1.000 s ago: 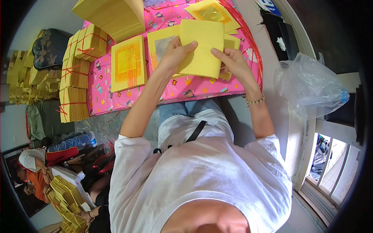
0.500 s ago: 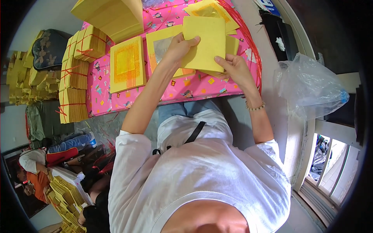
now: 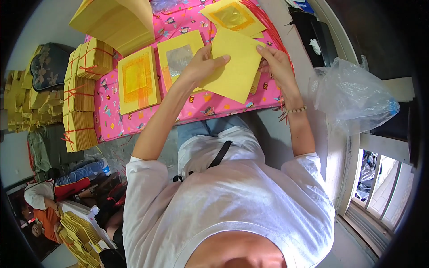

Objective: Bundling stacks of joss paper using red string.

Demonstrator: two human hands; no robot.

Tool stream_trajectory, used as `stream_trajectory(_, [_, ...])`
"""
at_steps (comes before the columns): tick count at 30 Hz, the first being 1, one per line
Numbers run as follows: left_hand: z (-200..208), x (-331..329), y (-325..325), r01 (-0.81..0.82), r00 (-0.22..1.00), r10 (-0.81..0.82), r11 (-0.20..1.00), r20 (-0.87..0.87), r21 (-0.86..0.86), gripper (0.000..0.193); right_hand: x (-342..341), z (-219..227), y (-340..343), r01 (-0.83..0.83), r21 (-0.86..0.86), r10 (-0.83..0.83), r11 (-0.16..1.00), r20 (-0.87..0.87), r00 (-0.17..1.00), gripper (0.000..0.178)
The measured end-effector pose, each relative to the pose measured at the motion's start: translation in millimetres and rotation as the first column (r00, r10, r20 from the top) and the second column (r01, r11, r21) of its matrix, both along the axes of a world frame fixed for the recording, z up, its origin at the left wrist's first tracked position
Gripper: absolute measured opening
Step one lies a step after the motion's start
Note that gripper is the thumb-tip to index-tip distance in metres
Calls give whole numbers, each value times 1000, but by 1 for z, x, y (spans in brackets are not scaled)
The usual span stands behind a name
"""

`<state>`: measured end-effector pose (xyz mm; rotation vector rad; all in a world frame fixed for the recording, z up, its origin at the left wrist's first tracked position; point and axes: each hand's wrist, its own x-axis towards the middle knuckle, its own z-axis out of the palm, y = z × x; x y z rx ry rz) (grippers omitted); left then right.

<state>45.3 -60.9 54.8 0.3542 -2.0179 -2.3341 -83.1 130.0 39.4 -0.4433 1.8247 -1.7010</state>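
Between my two hands is a thin stack of plain yellow joss paper sheets (image 3: 234, 73), turned at an angle over the pink tablecloth (image 3: 178, 117). My left hand (image 3: 202, 67) pinches its left edge, thumb lying on top. At the upper right corner, my right hand (image 3: 277, 64) grips it between thumb and fingers. Left of the stack lies a joss paper pile with a silver foil patch (image 3: 179, 60), partly hidden by my left hand. Farther left is a pile with a gold and orange patch (image 3: 138, 79). Another gold-patched pile (image 3: 234, 17) lies beyond my hands.
Bundles tied with red string (image 3: 79, 94) line the table's left edge, beside a tall yellow stack (image 3: 114, 24). Red strings (image 3: 263, 24) run along the right edge. A clear plastic bag (image 3: 353, 96) hangs at right. Other people (image 3: 44, 219) sit at lower left near more yellow paper.
The sheets have turned clockwise and tilted. My right hand has shifted from the lower right part up to the upper right corner. More of the silver-patched pile shows.
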Motion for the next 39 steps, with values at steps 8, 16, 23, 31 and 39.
stream_trajectory(8, [-14,-43,-10,-62,972,27,987,232,146,34,-21,13,-6,-62,135,74,989,-89,993,31])
stream_trajectory(16, [-57,-72,8,-94,946,100,995,310,-36,39,-39,-36,3,3,327,72,945,-216,974,26])
stream_trajectory(23, [-92,-79,7,-107,959,159,970,235,-220,48,-44,-54,4,-10,326,76,945,-190,979,27])
stream_trajectory(31, [-72,-75,27,-61,953,248,721,175,-690,55,-40,-62,12,66,486,144,872,-382,913,35])
stream_trajectory(39, [-71,-77,30,-13,939,270,645,211,-764,53,-11,-73,6,203,448,359,871,-861,359,68])
